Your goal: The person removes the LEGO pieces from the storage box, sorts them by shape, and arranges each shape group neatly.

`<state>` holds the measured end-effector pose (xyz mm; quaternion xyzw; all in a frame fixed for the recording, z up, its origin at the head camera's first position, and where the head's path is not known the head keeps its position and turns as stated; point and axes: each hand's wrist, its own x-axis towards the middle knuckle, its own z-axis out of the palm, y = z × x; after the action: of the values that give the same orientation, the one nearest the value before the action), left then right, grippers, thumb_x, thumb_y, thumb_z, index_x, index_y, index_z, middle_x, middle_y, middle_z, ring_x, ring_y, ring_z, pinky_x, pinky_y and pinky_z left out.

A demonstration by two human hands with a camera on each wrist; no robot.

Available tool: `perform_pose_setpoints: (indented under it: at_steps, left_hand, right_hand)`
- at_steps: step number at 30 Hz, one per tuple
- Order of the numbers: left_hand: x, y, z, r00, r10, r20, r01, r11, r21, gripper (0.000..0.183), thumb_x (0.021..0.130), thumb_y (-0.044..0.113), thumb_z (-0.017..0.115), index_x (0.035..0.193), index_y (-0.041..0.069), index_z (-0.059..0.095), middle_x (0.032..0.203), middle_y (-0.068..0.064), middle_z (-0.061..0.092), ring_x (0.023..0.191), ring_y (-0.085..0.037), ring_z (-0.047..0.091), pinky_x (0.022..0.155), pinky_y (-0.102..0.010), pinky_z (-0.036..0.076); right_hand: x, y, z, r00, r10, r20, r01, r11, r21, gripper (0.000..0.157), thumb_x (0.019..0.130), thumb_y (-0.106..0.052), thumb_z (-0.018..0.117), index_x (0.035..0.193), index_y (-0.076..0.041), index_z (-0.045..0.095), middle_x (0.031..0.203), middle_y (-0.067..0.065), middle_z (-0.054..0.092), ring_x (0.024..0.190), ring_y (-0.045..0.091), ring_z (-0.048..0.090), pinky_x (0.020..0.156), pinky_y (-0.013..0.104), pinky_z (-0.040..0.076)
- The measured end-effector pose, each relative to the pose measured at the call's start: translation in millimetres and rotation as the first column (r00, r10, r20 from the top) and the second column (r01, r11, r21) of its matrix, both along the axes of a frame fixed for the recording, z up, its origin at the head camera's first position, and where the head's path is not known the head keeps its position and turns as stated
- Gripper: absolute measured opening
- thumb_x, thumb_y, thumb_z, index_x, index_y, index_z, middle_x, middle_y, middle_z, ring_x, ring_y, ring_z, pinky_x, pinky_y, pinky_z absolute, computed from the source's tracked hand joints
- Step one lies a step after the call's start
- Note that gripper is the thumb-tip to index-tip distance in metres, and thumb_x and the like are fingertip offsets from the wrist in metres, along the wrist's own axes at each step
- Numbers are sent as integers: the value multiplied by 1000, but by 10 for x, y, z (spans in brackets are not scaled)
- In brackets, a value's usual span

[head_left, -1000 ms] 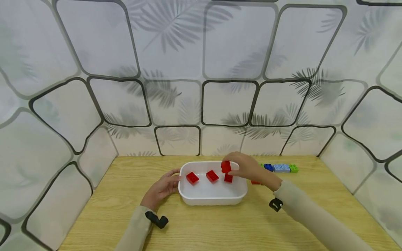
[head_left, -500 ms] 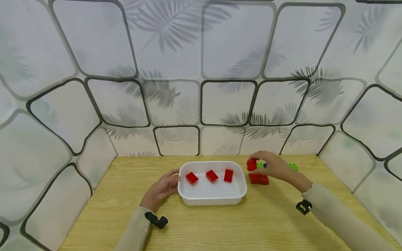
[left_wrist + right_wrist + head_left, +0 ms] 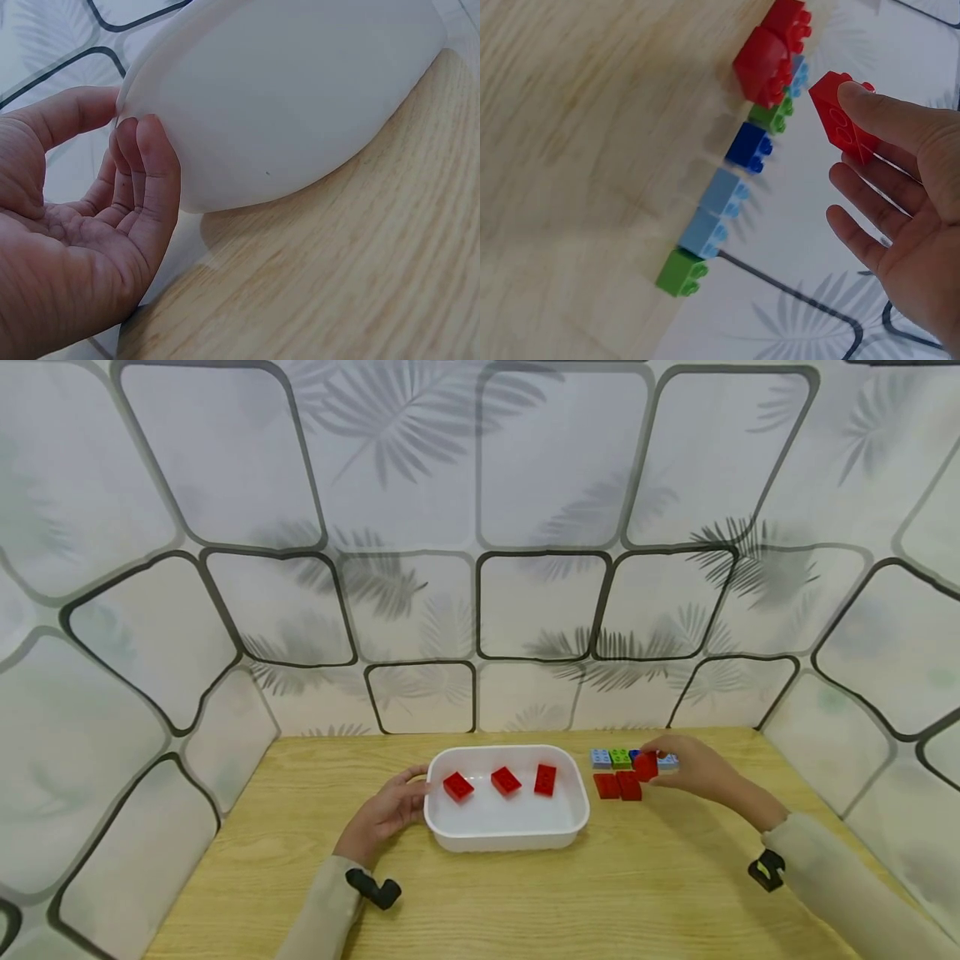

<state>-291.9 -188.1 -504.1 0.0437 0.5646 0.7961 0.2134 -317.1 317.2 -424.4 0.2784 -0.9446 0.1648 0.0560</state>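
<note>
My right hand [image 3: 693, 767] has a red brick [image 3: 841, 125] pinched between the thumb and fingers, with the two outermost fingers bent loosely away from it. The brick is glossy, bright red plastic, a short block with round studs; the face turned to the wrist camera is its underside, where moulded rings show, and a couple of studs peek out past my thumb. It is tilted in my grip and apart from the other bricks. From the head view it sits in front of the row, covering part of it, just right of two reds [image 3: 618, 786] that lie side by side on the table [image 3: 510, 902], studs up.

The row itself runs behind them: a light blue brick at its left end, then green [image 3: 771, 118], dark blue [image 3: 748, 146], two more light blues [image 3: 711, 211] and another green at the right end, all with studs up.

My left hand [image 3: 392, 806] holds the left end of the white tray [image 3: 506, 842], thumb at the rim and fingertips bent against the outer wall. Inside are three loose reds [image 3: 506, 781], spaced apart: the left and middle ones lie slanted, the right one stands nearly lengthwise from front to back.
</note>
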Motion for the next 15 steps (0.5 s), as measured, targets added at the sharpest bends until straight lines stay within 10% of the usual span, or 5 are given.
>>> perform_pose_setpoints:
  at_steps: [15]
  left_hand:
    - [-26, 5, 18, 1000, -4, 25, 3, 1000, 25, 36, 105, 3, 49, 138, 5, 37, 105, -1, 67, 86, -9, 66, 74, -25, 57]
  right_hand:
    - [9, 278, -347, 987, -60, 147, 66, 997, -39, 52, 81, -21, 85, 124, 3, 68, 119, 20, 70, 98, 31, 65, 78, 43, 55]
